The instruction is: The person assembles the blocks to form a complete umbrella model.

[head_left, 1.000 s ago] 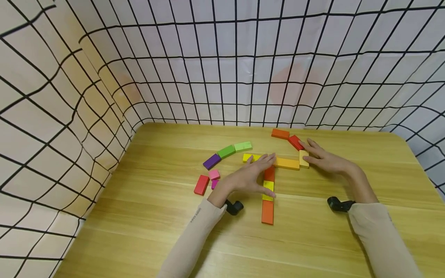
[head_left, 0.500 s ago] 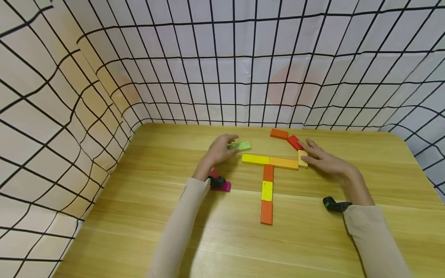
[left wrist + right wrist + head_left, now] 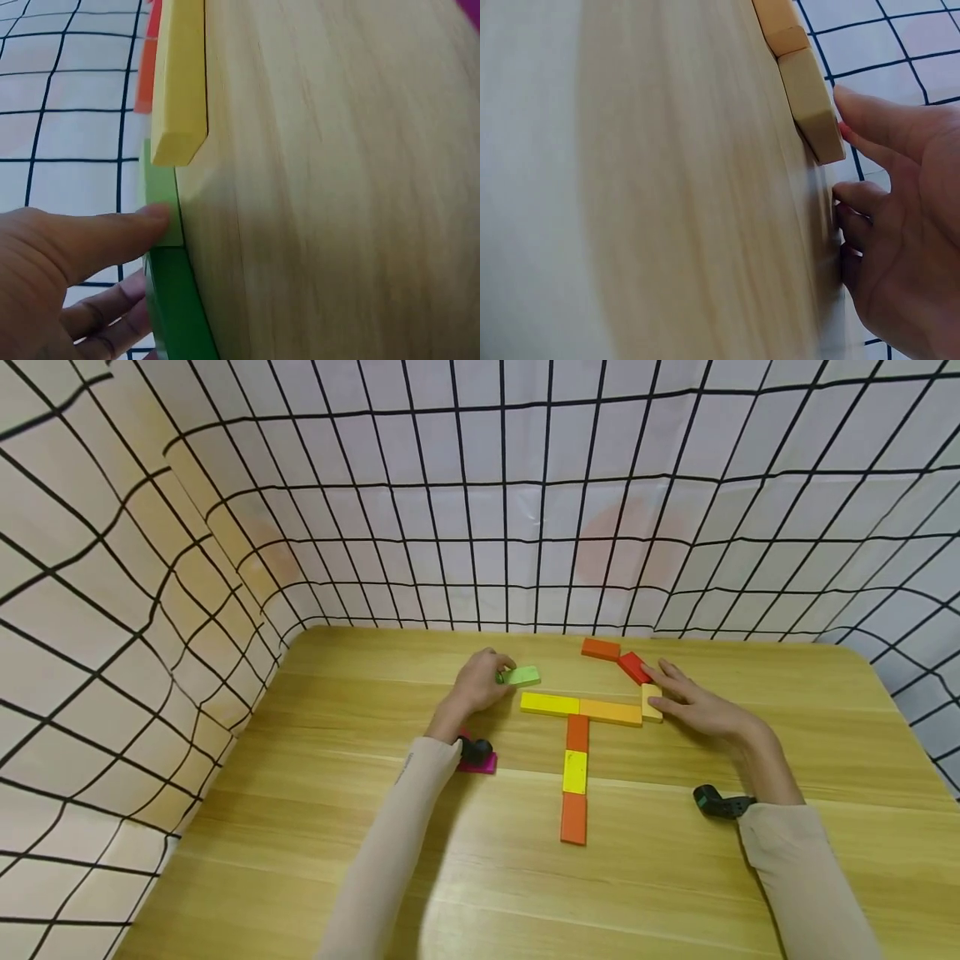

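Note:
My left hand (image 3: 480,681) is at the left end of a light green block (image 3: 524,676). In the left wrist view its thumb lies on the block's near side, with the other fingers curled behind. A dark green block (image 3: 180,307) adjoins that one end to end, mostly hidden by the hand in the head view. My right hand (image 3: 697,703) rests at the right, fingers extended and relaxed. Its index fingertip reaches a red block (image 3: 633,667), and the thumb is at the edge of a cream block (image 3: 651,703).
A yellow block (image 3: 550,703) and an orange one (image 3: 611,712) form a row left of the cream block. Below them runs a column with another yellow block (image 3: 575,772). An orange-red block (image 3: 601,649) lies at the back. A magenta block (image 3: 486,766) shows beneath the left wrist camera (image 3: 475,750).
My left hand has moved left and back from above the yellow and orange row to the green blocks, its thumb and fingers closing there. The right hand has stayed in place.

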{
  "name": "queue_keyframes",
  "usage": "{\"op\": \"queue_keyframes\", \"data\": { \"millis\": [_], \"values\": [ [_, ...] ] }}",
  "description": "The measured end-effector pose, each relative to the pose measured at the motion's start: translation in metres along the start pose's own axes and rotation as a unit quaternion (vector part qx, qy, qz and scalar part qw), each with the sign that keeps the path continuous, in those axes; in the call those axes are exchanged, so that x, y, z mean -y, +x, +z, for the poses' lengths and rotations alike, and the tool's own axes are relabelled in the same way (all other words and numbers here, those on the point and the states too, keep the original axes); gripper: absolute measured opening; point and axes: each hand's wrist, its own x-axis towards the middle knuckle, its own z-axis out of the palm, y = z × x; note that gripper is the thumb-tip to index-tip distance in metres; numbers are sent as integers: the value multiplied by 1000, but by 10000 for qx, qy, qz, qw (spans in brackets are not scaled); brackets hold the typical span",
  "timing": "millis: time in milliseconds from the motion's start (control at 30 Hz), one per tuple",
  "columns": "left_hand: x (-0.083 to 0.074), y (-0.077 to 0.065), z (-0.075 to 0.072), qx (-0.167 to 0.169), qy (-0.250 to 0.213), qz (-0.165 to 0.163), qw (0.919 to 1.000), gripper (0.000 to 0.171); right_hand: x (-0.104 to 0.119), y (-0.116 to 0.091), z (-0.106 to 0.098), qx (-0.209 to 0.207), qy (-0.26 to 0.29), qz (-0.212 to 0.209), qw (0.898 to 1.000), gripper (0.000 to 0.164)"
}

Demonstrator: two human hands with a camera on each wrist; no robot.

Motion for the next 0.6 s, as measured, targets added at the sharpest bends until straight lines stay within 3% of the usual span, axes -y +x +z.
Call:
{"op": "queue_keyframes", "data": {
  "millis": [200, 600],
  "values": [
    [-4, 10, -4, 7, 115, -137, 9998, 33, 0, -2, 1, -36, 221, 58, 9997, 69],
    [-14, 43, -10, 4, -844, 172, 9963, 29, 1, -3, 0, 9, 455, 94, 9989, 68]
  ]
}}
